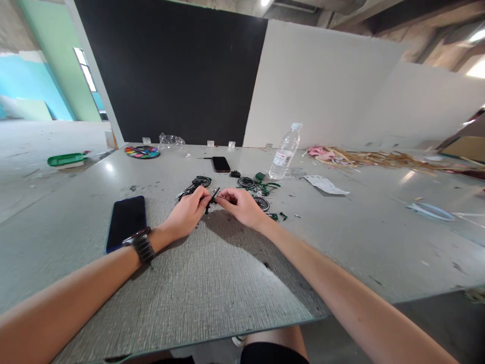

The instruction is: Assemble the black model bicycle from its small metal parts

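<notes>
Over the table's middle, my left hand [192, 210] and my right hand [239, 205] meet, fingertips pinched close together. A thin dark part [208, 207] sticks out from the left fingers; its exact kind cannot be made out. What the right fingertips grip is mostly hidden. Just behind my left hand lies a black model bicycle [200, 181], partly covered by the hand. Beyond my right hand lie a green model bicycle frame [270, 187] and a small spoked wheel [246, 182]. Another spoked wheel [261, 203] sits beside the right wrist, near small green pieces [283, 216].
A blue-edged phone [127, 221] lies by my left wrist; another phone [221, 164] lies farther back. A water bottle [285, 154] stands behind the parts, left of a paper sheet [326, 184]. At the back are a paint palette [142, 152] and wood strips [364, 159].
</notes>
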The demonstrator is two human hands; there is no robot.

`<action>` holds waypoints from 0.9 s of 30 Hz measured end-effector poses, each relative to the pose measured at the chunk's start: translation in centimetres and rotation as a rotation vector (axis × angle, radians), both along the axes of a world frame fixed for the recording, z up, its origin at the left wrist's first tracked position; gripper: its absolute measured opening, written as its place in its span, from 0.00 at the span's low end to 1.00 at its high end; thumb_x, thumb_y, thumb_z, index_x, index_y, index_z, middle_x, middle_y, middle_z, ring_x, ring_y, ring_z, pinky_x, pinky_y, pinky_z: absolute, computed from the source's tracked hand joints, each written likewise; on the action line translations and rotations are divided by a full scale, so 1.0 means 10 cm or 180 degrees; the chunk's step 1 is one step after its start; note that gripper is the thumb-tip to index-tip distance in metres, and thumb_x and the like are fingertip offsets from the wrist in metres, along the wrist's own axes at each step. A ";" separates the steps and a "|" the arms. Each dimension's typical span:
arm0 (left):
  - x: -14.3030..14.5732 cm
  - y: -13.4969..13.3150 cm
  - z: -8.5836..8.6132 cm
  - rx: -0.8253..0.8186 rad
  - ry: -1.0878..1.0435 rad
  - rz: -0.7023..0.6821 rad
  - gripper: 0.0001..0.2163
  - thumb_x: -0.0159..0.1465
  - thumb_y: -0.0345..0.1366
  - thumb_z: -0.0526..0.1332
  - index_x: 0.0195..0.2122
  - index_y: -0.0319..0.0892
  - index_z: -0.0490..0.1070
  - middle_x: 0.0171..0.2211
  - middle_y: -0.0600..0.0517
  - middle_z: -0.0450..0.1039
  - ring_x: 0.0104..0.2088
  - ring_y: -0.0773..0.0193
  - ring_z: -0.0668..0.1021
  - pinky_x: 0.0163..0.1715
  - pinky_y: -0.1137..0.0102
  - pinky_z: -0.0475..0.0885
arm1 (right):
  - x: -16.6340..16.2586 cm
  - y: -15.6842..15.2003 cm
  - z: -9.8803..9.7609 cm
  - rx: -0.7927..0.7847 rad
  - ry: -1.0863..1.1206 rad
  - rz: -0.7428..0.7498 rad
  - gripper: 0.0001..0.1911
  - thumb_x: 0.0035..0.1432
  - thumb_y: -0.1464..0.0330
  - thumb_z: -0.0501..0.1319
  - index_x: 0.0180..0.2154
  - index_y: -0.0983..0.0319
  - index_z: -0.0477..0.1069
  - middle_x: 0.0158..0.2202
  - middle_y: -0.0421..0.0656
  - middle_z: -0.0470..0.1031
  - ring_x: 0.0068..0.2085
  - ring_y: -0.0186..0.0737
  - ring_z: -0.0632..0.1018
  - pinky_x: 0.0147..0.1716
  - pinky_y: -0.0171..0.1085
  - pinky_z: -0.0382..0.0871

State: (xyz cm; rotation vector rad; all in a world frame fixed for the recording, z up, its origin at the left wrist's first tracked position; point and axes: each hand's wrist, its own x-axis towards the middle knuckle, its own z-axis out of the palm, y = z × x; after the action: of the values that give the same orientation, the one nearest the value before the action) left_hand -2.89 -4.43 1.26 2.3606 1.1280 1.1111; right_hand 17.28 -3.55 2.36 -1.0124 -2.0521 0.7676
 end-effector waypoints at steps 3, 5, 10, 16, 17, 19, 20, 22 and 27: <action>-0.01 0.01 -0.01 0.0018 -0.0007 -0.0008 0.06 0.72 0.34 0.51 0.38 0.44 0.65 0.30 0.54 0.70 0.31 0.63 0.72 0.34 0.68 0.64 | 0.00 0.00 0.01 -0.0010 -0.0035 0.0008 0.18 0.65 0.53 0.57 0.34 0.60 0.71 0.26 0.38 0.66 0.25 0.33 0.64 0.25 0.35 0.55; -0.01 0.01 -0.02 0.0025 -0.0008 -0.0007 0.06 0.72 0.34 0.51 0.38 0.44 0.65 0.30 0.54 0.70 0.30 0.63 0.72 0.34 0.68 0.64 | 0.00 -0.01 0.01 -0.0007 -0.0049 0.0015 0.18 0.65 0.53 0.57 0.34 0.60 0.71 0.25 0.37 0.66 0.25 0.33 0.64 0.25 0.34 0.55; -0.01 0.02 -0.03 0.0023 0.0019 -0.0033 0.05 0.72 0.34 0.52 0.38 0.44 0.64 0.29 0.55 0.69 0.30 0.64 0.71 0.33 0.68 0.64 | 0.01 -0.01 0.00 0.0001 -0.0082 0.0031 0.17 0.65 0.54 0.57 0.34 0.61 0.71 0.26 0.38 0.67 0.25 0.33 0.65 0.25 0.34 0.56; 0.00 0.03 -0.04 0.0010 0.0084 -0.0093 0.06 0.72 0.34 0.51 0.37 0.44 0.64 0.29 0.55 0.69 0.29 0.64 0.71 0.32 0.68 0.63 | 0.03 0.00 -0.02 0.0011 -0.0151 0.0024 0.16 0.65 0.55 0.57 0.36 0.61 0.72 0.26 0.37 0.68 0.25 0.33 0.66 0.26 0.34 0.58; 0.00 0.03 -0.04 0.0009 0.0095 -0.0100 0.06 0.72 0.34 0.51 0.37 0.44 0.64 0.28 0.55 0.69 0.28 0.64 0.71 0.31 0.68 0.63 | 0.03 0.00 -0.02 0.0013 -0.0164 0.0023 0.16 0.65 0.55 0.57 0.36 0.61 0.72 0.25 0.37 0.67 0.25 0.33 0.67 0.26 0.34 0.58; 0.00 0.02 -0.04 0.0005 0.0122 -0.0112 0.06 0.72 0.34 0.51 0.37 0.44 0.64 0.28 0.55 0.68 0.28 0.63 0.71 0.31 0.68 0.63 | 0.03 0.00 -0.02 0.0018 -0.0190 0.0020 0.15 0.65 0.55 0.57 0.36 0.60 0.72 0.25 0.37 0.67 0.25 0.33 0.67 0.26 0.34 0.58; 0.00 0.02 -0.04 0.0003 0.0135 -0.0116 0.07 0.72 0.35 0.50 0.37 0.44 0.64 0.28 0.55 0.68 0.28 0.64 0.71 0.31 0.68 0.63 | 0.03 0.00 -0.02 0.0020 -0.0204 0.0017 0.15 0.65 0.55 0.57 0.36 0.60 0.72 0.24 0.37 0.67 0.25 0.34 0.67 0.26 0.34 0.58; 0.00 0.01 -0.04 0.0001 0.0159 -0.0118 0.07 0.72 0.35 0.50 0.37 0.44 0.64 0.28 0.55 0.68 0.28 0.64 0.71 0.32 0.68 0.63 | 0.03 -0.01 -0.02 0.0029 -0.0236 0.0002 0.15 0.65 0.56 0.57 0.36 0.60 0.72 0.24 0.37 0.67 0.25 0.34 0.67 0.26 0.34 0.57; 0.00 0.02 -0.03 -0.0012 0.0216 -0.0120 0.08 0.72 0.36 0.50 0.37 0.44 0.64 0.28 0.55 0.69 0.29 0.63 0.72 0.32 0.68 0.64 | 0.03 -0.02 -0.02 0.0080 -0.0346 -0.0052 0.13 0.65 0.57 0.57 0.36 0.60 0.71 0.25 0.37 0.68 0.26 0.34 0.67 0.27 0.35 0.57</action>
State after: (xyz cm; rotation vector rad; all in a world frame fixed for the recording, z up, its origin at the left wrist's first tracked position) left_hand -2.89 -4.27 0.93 2.4230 1.1020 1.0226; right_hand 17.62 -3.72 2.19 -1.0768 -2.1376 0.6901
